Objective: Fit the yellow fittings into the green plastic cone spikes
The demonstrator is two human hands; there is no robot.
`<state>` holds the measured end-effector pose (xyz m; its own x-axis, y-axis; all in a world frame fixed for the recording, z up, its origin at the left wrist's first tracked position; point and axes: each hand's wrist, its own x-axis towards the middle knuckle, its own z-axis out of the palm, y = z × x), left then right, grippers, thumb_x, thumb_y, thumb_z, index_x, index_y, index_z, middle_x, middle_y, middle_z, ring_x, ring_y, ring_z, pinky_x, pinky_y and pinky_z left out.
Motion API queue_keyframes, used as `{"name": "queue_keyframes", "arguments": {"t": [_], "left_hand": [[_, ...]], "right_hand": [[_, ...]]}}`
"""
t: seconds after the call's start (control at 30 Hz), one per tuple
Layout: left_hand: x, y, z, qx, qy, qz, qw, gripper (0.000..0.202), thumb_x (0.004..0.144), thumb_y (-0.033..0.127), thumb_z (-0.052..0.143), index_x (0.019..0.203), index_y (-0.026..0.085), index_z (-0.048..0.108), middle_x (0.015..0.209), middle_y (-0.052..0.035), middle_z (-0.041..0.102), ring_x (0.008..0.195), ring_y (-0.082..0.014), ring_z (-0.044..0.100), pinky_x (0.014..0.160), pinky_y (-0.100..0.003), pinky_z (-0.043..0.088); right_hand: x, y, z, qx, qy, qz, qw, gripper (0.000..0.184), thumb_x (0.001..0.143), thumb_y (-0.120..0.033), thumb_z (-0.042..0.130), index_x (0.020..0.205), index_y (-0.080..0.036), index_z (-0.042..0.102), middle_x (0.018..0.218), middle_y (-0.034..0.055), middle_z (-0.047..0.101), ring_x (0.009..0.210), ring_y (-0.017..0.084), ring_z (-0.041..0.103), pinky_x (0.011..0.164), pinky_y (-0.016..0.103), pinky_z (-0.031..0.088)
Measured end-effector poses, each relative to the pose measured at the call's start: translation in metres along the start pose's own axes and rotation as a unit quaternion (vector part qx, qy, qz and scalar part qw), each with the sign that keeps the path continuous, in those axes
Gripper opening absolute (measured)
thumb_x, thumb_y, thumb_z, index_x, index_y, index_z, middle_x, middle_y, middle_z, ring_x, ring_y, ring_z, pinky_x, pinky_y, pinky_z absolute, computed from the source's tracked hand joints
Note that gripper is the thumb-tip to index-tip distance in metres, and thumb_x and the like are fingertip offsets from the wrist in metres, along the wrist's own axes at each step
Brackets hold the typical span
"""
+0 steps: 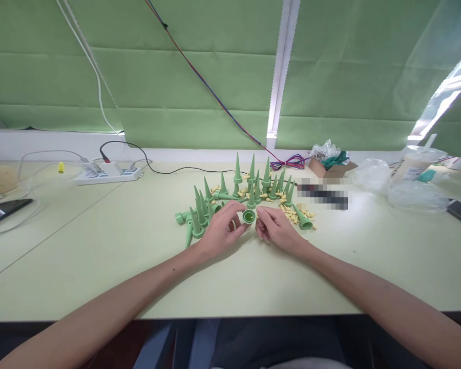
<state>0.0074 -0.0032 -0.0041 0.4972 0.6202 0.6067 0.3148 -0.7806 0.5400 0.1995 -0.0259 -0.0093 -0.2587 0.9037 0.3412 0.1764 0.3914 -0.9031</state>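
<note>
My left hand (pixel 225 225) grips a green plastic cone spike (pixel 249 217) between thumb and fingers, its round open end turned toward me. Close by its rim on the right, my right hand (pixel 276 225) is closed in a pinch; whatever it holds is too small to make out. Behind both hands stand several green cone spikes (pixel 237 169), points up. Others lie on their sides, such as a spike (pixel 302 218) beyond my right hand. Small yellow plastic pieces (pixel 290 214) are scattered among them.
On the left are a white power strip (pixel 109 175) with plugs and a dark phone (pixel 7 211). A blurred dark strip (pixel 322 196), a cardboard box (pixel 330 167) and a lidded plastic cup (pixel 409 166) occupy the right. The table's front edge (pixel 253 315) runs below my forearms.
</note>
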Motion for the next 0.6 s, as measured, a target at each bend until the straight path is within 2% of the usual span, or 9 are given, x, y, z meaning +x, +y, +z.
{"name": "queue_keyframes", "arguments": {"t": [0.2,0.37,0.5,0.6], "left_hand": [[0.0015,0.0067,-0.0014,-0.014,-0.006,-0.066,0.998,0.020,0.086,0.015,0.057,0.104,0.020,0.050,0.094,-0.0016,0.059,0.059,-0.0069,0.056,0.051,-0.019,0.047],[0.0036,0.0097,-0.0036,-0.065,-0.014,-0.150,0.986,0.007,0.095,0.027,0.049,0.097,0.020,0.049,0.069,0.0034,0.055,0.056,-0.0107,0.056,0.049,-0.020,0.041],[0.0039,0.0056,-0.0028,-0.119,-0.031,-0.196,0.973,0.034,0.102,0.045,0.038,0.082,0.019,0.050,0.057,0.0037,0.053,0.051,-0.0117,0.053,0.051,-0.023,0.041],[0.0039,0.0031,-0.0023,-0.148,-0.043,-0.219,0.963,0.047,0.102,0.051,0.033,0.073,0.018,0.050,0.052,0.0031,0.053,0.049,-0.0125,0.052,0.053,-0.025,0.042]], "right_hand": [[0.0007,-0.0011,0.0018,0.001,0.022,-0.011,1.000,0.047,0.103,-0.050,0.039,0.069,-0.020,0.048,0.060,-0.0021,0.054,0.040,0.009,0.047,0.044,0.025,0.037],[0.0020,0.0003,0.0018,0.000,0.046,-0.026,0.999,0.044,0.103,-0.051,0.038,0.073,-0.021,0.046,0.063,-0.0021,0.056,0.039,0.009,0.046,0.042,0.025,0.036],[0.0023,0.0011,0.0008,-0.014,0.043,-0.026,0.999,0.044,0.103,-0.052,0.038,0.073,-0.021,0.047,0.063,-0.0020,0.058,0.039,0.009,0.045,0.044,0.026,0.036],[0.0013,0.0001,0.0006,-0.025,0.036,-0.023,0.999,0.043,0.103,-0.051,0.038,0.073,-0.022,0.047,0.062,-0.0022,0.058,0.040,0.010,0.045,0.047,0.027,0.037]]}}
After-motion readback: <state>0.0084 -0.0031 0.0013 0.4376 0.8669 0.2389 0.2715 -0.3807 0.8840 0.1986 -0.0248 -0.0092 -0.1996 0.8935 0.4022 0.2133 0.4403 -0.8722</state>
